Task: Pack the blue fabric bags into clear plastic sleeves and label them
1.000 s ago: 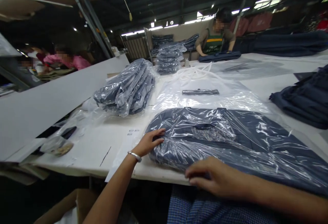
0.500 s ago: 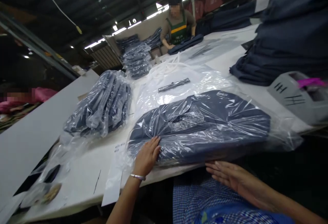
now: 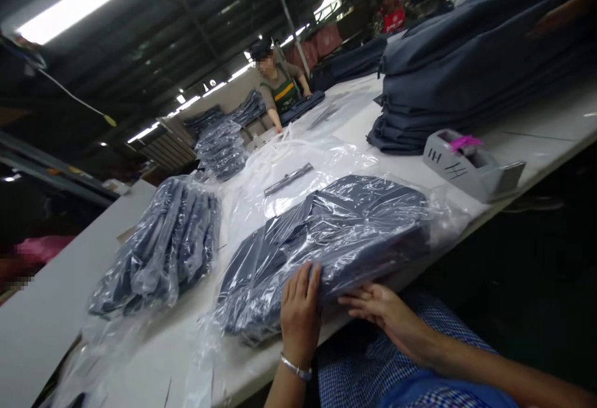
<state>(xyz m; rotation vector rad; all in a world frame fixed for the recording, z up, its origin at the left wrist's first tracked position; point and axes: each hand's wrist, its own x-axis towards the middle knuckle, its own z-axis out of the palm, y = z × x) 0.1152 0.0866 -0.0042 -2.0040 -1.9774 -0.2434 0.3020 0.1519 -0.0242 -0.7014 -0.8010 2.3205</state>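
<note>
A dark blue folded bag or garment in a clear plastic bag (image 3: 326,227) lies at the near edge of the white table. My left hand (image 3: 301,302), with a bracelet on its wrist, rests on the front of this package, fingers stretched out. At the package's lower front edge is my right hand (image 3: 382,311), palm turned up and fingers extended, the tips at or just under the plastic. Neither hand is closed round anything. Behind the package lie white plastic bags (image 3: 247,196) with a dark strip (image 3: 288,179) on top.
Several wrapped dark packages (image 3: 163,240) lie to the left. A tall stack of dark blue fabric items (image 3: 448,78) stands at right, beside a grey holder (image 3: 459,162) with a pink thing. A co-worker (image 3: 282,88) handles dark fabric across the table (image 3: 144,364).
My view has turned and tilted. My left hand has moved right along the package's front, nearer my right hand. The co-worker's arm now reaches forward over the table.
</note>
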